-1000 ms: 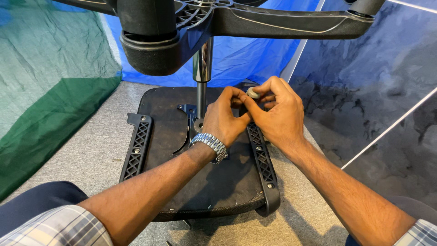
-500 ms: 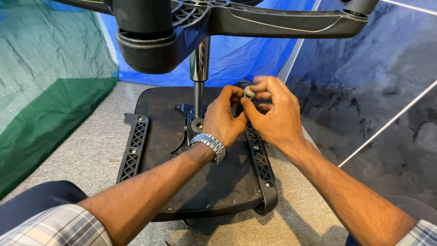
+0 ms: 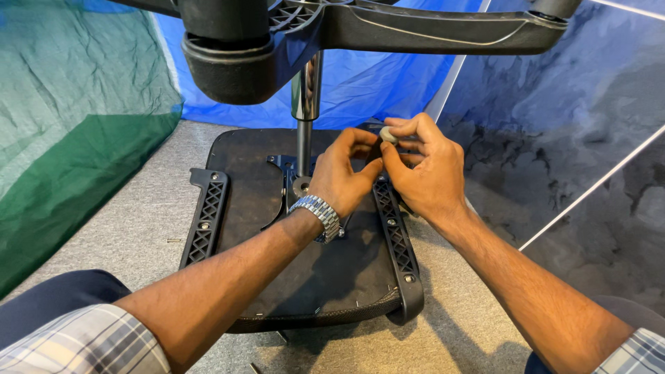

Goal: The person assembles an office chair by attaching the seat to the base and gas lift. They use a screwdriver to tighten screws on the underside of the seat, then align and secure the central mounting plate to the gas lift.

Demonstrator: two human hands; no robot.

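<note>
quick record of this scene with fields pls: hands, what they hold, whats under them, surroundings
left hand: over the seat, fingers curled toward the right hand, metal wristwatch on the wrist
right hand: pinching a small grey round part at the fingertips
under the hands: upturned black chair seat with two black side brackets
centre: chrome post rising to the black chair base
floor: grey carpet
backdrop: green and blue sheets

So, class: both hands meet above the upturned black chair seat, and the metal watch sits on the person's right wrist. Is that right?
Not quite. In the head view the metal watch is on the left wrist. The left hand and right hand do meet above the upturned black chair seat.
</note>
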